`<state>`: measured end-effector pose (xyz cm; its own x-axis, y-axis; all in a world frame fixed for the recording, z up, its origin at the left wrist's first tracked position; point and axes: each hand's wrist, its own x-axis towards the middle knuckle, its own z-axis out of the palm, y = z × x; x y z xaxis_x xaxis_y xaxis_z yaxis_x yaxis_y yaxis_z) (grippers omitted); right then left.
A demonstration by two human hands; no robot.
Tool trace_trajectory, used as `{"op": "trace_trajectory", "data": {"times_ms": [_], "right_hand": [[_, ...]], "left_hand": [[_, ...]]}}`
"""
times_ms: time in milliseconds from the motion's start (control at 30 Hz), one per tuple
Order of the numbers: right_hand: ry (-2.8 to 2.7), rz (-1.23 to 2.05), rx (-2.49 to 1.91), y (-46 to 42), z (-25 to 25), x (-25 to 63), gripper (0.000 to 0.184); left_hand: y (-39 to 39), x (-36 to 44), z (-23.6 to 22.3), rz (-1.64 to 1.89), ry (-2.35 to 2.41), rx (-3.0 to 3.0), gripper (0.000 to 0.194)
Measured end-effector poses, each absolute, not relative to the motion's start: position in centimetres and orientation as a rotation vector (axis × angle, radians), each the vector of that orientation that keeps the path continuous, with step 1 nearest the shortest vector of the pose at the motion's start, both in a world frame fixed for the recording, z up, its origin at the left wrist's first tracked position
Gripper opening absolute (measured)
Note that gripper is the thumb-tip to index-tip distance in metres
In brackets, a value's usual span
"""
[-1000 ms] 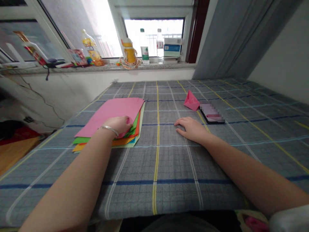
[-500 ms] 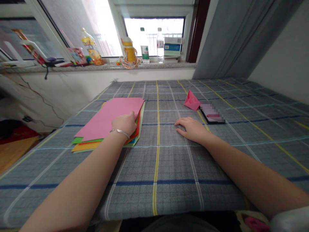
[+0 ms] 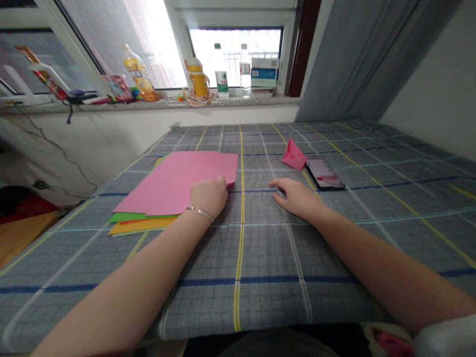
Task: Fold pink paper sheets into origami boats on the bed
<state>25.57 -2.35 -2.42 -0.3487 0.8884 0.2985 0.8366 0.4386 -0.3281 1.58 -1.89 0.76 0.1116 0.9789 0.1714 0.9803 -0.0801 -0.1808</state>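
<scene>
My left hand (image 3: 209, 196), with a silver bangle at the wrist, is closed on the right edge of a pink sheet of paper (image 3: 219, 166). That sheet lies partly over a stack of coloured paper (image 3: 143, 226), where more pink, green, red and orange edges show. My right hand (image 3: 293, 196) rests on the checked cloth, fingers apart and holding nothing. Beyond it sits a folded pink paper shape (image 3: 293, 156), its near corner close to a phone (image 3: 324, 173) with a blurred screen.
A grey checked cloth (image 3: 267, 253) covers the table. Along the windowsill (image 3: 167, 102) stand a yellow drink bottle (image 3: 139, 74), a yellow cup (image 3: 199, 82), two clear bottles and some boxes (image 3: 264, 74). A grey curtain (image 3: 345, 54) hangs at right.
My left hand has moved right, sliding the pink sheet partway off the stack. My right hand stays in about the same place, its fingers slightly more apart.
</scene>
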Motion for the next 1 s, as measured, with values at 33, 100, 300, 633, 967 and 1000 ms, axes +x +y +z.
{"op": "trace_trajectory", "data": {"times_ms": [33,100,300,633,967,1000], "right_hand": [[-2.255,0.160,-1.432,-2.4,-2.4,25.5,0.034],[-2.263,0.154,-1.366,-2.5,-2.5,25.1,0.038],[-2.347,0.109,-1.257,-2.5,-3.0,23.3,0.046],[-2.369,0.099,-1.216,-1.5,-3.5,23.9,0.023],[-2.441,0.378,-1.082,-0.9,-3.3,28.4,0.017],[-2.444,0.393,-1.072,-0.8,-3.2,28.8,0.016]], "left_hand": [[-2.3,2.2,0.7,-0.014,-1.894,-2.195,0.027],[-3.1,3.5,0.6,-0.048,-1.801,-2.259,0.028],[-5.0,6.5,-0.2,-0.059,-1.573,-2.472,0.027],[-6.3,6.4,0.6,-0.200,-1.446,-2.607,0.047],[-1.7,1.6,-1.0,-0.096,-1.543,-2.564,0.040],[-1.6,1.3,-1.1,-0.081,-1.580,-2.541,0.043]]}}
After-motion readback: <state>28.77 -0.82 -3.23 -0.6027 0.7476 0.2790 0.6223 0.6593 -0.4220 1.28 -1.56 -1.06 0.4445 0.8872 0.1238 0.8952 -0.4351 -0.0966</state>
